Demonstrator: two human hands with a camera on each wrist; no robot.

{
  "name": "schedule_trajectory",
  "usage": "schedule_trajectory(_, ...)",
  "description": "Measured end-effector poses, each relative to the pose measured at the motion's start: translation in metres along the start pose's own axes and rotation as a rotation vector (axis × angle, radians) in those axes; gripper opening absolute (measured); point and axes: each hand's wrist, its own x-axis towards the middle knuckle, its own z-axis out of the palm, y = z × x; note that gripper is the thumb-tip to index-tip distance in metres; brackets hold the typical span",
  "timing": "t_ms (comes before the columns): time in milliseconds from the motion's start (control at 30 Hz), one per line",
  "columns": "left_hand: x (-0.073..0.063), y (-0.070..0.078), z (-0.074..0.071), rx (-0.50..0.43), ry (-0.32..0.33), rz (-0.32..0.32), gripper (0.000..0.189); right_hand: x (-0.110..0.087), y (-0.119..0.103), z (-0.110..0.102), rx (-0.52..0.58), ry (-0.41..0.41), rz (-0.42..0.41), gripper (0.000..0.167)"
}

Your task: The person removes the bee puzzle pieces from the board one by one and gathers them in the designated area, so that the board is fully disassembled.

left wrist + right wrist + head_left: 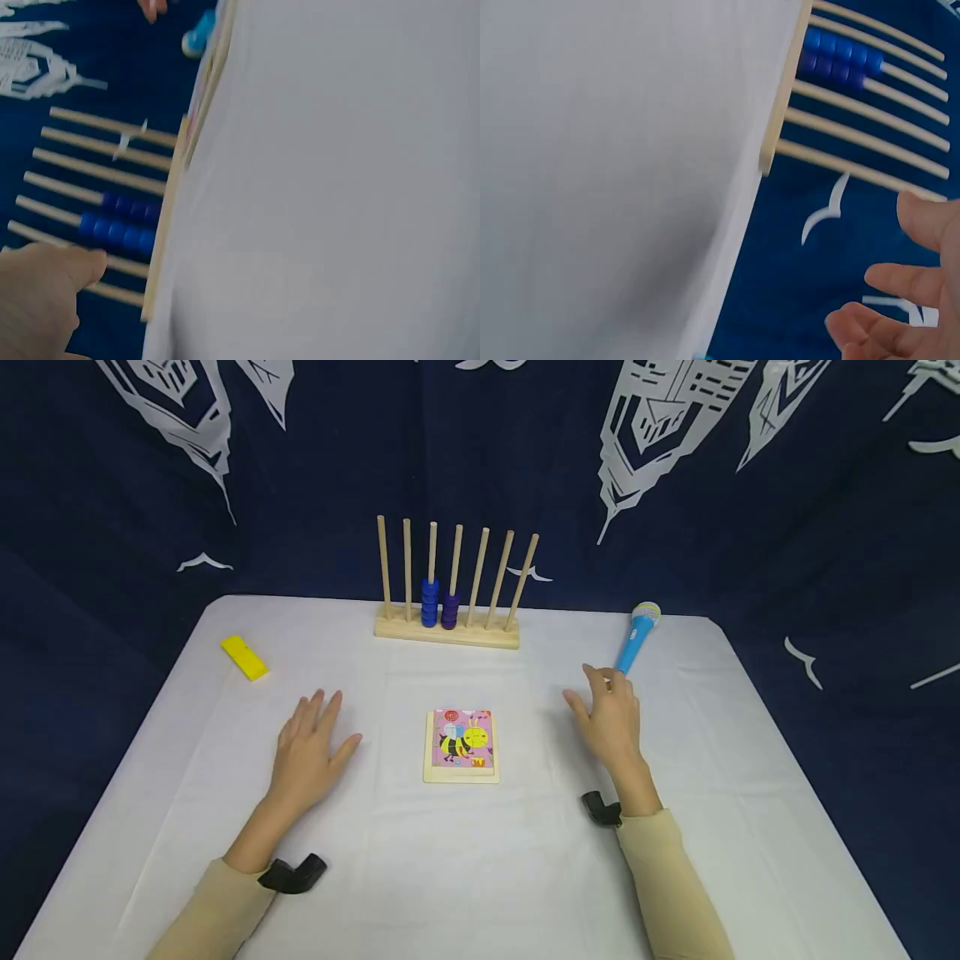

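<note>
2 open hands flank a bee puzzle on a white table

the pictures that can be read are printed ones: the bee puzzle (462, 739) shows a yellow-and-black bee on pink, with a red round shape at the top and a small pot at the bottom. any lettering on it, or on the blue toy microphone (637, 637), is too small to tell.

the left hand (307, 756) is palm down over the white table (405, 877), its fingers extended, the thumb spread away from them toward the puzzle; it holds nothing. a yellow block (244, 657) lies near it, farther back and to its left.

the right hand (611, 722) is loose and open too, thumb apart from the fingers, nothing in its grasp. in the head view its fingers overlap the lower end of the microphone's handle; whether they touch it i cannot tell.

the puzzle sits in its wooden tray (461, 778) between the 2 hands, apart from both. behind it, near the table's far edge, stands a wooden rack (450, 632) with 7 upright pegs: blue beads (430, 603) on the 3rd from the left, purple beads (449, 612) on the 4th. beyond hangs a dark blue cloth (510, 460) with white prints.
</note>
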Motion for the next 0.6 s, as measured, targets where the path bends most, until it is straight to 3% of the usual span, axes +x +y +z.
schedule_trajectory(133,0.000,0.019,0.016,-0.131,0.021,0.007,0.063,0.002,-0.020,0.009,0.111,-0.002,-0.015,0.050)
schedule_trajectory(267,0.001,0.038,0.029,-0.228,0.024,0.015,0.060,0.003,-0.039,0.020,0.215,-0.057,-0.031,0.047)
schedule_trajectory(600,0.001,0.069,0.060,-0.309,-0.004,0.066,0.055,0.005,-0.076,0.042,0.368,-0.175,-0.118,0.042)
